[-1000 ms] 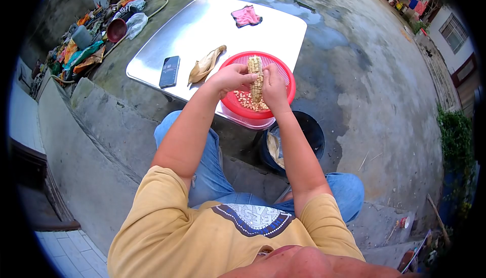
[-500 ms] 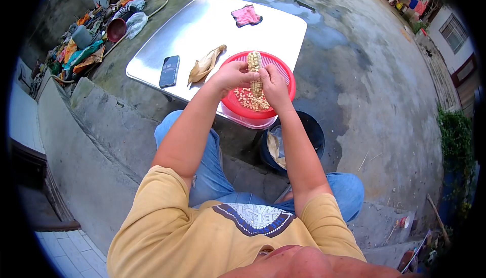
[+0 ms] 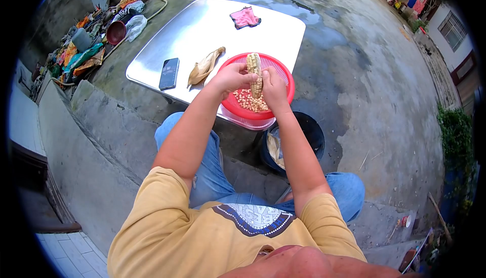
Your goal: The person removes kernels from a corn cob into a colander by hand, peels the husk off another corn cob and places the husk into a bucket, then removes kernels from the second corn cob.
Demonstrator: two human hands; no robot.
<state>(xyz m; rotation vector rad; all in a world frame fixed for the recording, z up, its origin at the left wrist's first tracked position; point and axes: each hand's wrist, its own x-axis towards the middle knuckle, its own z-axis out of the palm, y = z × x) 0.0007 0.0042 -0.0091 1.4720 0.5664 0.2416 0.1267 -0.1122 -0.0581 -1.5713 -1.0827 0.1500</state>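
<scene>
Corn cob, one, partly bare, upright above our landmark, the red plastic colander. Left hand, closed round the cob over the colander's left half; right hand, grasping the cob's right flank over its right half. Change noted: against half a second ago, our right thumb has shifted slightly outward along the cob, the left grip staying put; we judge it a small stroke within the same handling. Loose kernels, many, inside the colander. Dried corn husk, left of it; smartphone, farther left; pink cloth, beyond it.
</scene>
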